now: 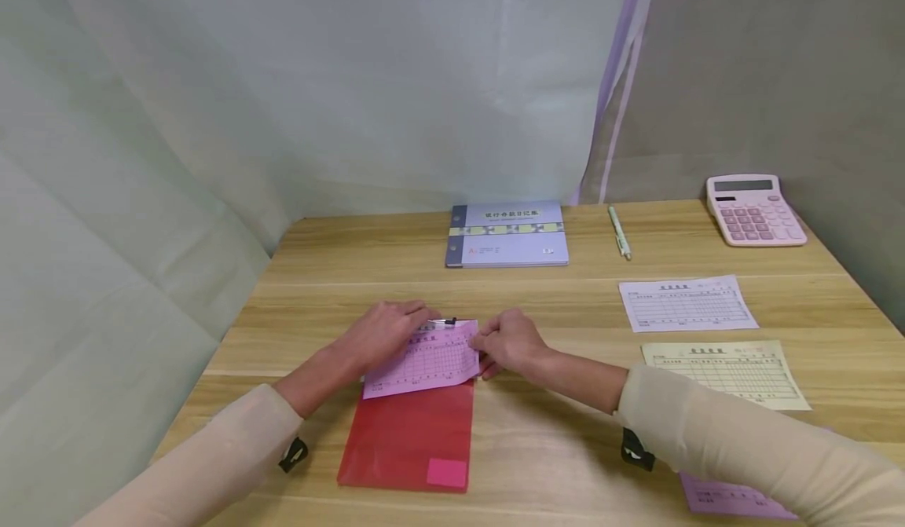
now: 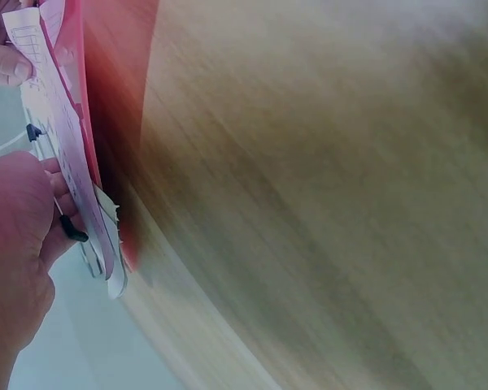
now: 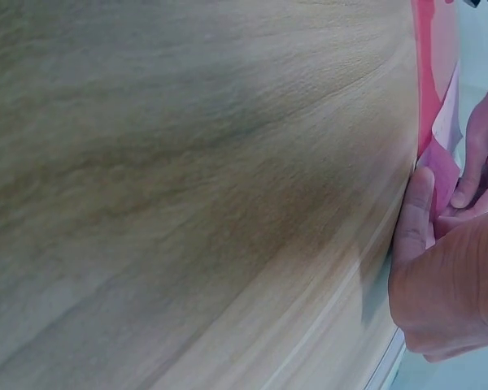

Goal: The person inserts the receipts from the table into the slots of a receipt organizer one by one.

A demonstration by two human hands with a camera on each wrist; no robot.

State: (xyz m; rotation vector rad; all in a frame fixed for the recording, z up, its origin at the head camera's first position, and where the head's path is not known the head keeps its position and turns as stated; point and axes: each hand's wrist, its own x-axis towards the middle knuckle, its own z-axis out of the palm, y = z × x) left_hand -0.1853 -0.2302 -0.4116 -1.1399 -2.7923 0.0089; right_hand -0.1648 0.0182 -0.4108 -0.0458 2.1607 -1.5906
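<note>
A red clip folder (image 1: 410, 440) lies near the front of the table, with a black-tipped wire clip (image 1: 450, 321) at its top. Over its upper half is a pink printed form (image 1: 424, 366), its right side lifted and bent. My right hand (image 1: 512, 342) pinches the form's right edge between thumb and fingers; the right wrist view shows the pink paper curling beside the fingers. My left hand (image 1: 389, 334) is at the folder's top left, partly covering the form. In the left wrist view its curled fingers (image 2: 61, 191) hold the folder's top by the clip.
A white form (image 1: 689, 305), a yellow form (image 1: 728, 371) and another pink form (image 1: 735, 499) lie on the right, the last partly under my right sleeve. At the back are a blue account book (image 1: 509, 248), a pen (image 1: 619, 232) and a pink calculator (image 1: 755, 211).
</note>
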